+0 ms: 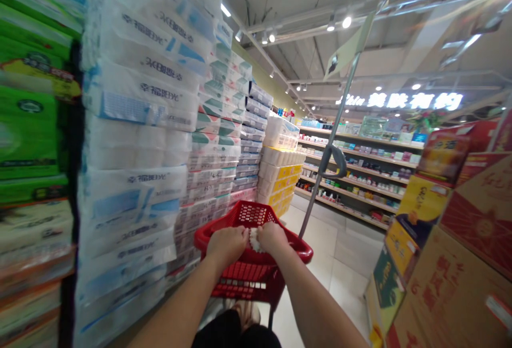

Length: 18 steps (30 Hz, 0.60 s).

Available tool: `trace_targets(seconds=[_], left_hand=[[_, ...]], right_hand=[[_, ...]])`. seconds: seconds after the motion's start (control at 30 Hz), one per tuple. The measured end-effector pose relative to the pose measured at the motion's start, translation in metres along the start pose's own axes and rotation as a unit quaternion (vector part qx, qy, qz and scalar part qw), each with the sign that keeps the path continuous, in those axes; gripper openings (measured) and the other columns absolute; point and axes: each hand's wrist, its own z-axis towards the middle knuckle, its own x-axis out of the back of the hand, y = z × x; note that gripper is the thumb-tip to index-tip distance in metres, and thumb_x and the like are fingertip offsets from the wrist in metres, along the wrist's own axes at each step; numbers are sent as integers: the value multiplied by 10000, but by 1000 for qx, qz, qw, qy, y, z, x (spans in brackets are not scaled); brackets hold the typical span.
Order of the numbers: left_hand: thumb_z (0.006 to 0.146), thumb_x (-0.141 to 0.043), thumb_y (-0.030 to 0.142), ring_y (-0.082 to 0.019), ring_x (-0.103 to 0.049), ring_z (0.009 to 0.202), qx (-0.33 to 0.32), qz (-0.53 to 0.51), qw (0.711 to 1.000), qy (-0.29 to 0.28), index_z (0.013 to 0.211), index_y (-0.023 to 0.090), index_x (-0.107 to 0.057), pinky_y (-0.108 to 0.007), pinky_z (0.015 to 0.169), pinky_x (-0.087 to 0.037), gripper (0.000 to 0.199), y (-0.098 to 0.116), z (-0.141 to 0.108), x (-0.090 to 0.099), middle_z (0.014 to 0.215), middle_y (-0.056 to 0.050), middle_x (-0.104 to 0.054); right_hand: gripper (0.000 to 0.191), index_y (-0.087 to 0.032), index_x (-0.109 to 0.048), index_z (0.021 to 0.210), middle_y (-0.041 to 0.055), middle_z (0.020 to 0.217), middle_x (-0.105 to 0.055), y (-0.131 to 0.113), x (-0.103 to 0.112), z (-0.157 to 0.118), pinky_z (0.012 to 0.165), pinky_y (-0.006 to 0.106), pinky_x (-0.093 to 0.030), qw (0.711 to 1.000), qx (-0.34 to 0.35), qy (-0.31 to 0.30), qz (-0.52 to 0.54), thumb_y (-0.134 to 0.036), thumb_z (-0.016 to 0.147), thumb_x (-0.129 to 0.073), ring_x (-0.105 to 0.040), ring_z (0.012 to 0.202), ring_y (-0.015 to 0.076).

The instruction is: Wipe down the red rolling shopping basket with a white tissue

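Both my hands sit close together on the front rim of a red plastic shopping basket [250, 278], which has a mesh-patterned wall. My left hand [227, 245] is curled over the rim, and my right hand [272, 236] grips it a little further along. Between them, a white fluffy item [253, 240] is partly hidden by my fingers, and I cannot tell what it is. The basket's inside is mostly hidden behind my hands.
Tall stacks of wrapped toilet paper packs [136, 177] rise close on the left, with green packs [28, 124] beyond. Cardboard boxes [460, 262] stand on the right. A metal pole [330, 148] rises past the basket. Shelves [352, 172] line the back, above a tiled floor [332, 252].
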Motion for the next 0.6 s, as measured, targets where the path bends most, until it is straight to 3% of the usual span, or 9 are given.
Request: trace_targets(seconds=[0.1, 0.2, 0.27, 0.33, 0.47, 0.6], left_hand=[[953, -143, 422, -283, -692, 903, 23, -10, 1000, 0, 964, 202, -671, -399, 751, -495, 572, 0, -2, 2, 904, -130, -733], [954, -148, 422, -276, -689, 911, 19, -13, 1000, 0, 977, 198, -671, -392, 766, -492, 570, -2, -4, 2, 912, -131, -731], [952, -158, 433, -279, -690, 906, 7, -13, 1000, 1, 985, 192, -669, -395, 764, -494, 567, -4, -5, 1, 912, -133, -731], [950, -171, 443, -281, -692, 901, -1, -16, 1000, 0, 986, 190, -668, -399, 761, -498, 558, -4, -4, 0, 916, -132, -733], [948, -180, 416, -286, -694, 900, 4, -17, 1000, -3, 980, 187, -667, -407, 757, -503, 539, -1, -2, -1, 914, -133, -735], [952, -173, 407, -282, -694, 892, 24, -16, 1000, 3, 966, 178, -674, -391, 746, -494, 551, 1, -2, 0, 905, -137, -734]], right_hand=[[361, -131, -717, 907, 156, 923, -720, -7, -10, -24, 720, 334, -512, 994, -46, 70, 65, -246, 965, -380, -692, 829, 240], [321, -173, -687, 1091, 123, 1175, -669, -7, -22, -54, 950, 374, -464, 980, 22, 166, 111, -218, 960, -397, -628, 1071, 231], [349, -184, -638, 1209, 111, 1279, -619, -1, -26, -65, 1036, 380, -413, 971, 54, 193, 127, -217, 964, -392, -566, 1188, 225], [349, -199, -639, 1206, 100, 1264, -631, 7, -23, -65, 1015, 355, -433, 975, 31, 166, 144, -238, 974, -382, -582, 1171, 209], [388, -152, -716, 927, 124, 922, -731, 18, -5, -38, 754, 308, -518, 987, -85, 39, 134, -212, 978, -336, -700, 846, 209], [362, -105, -709, 839, 167, 863, -720, 16, -1, -27, 734, 302, -510, 987, -107, 39, 111, -168, 955, -372, -703, 826, 226]])
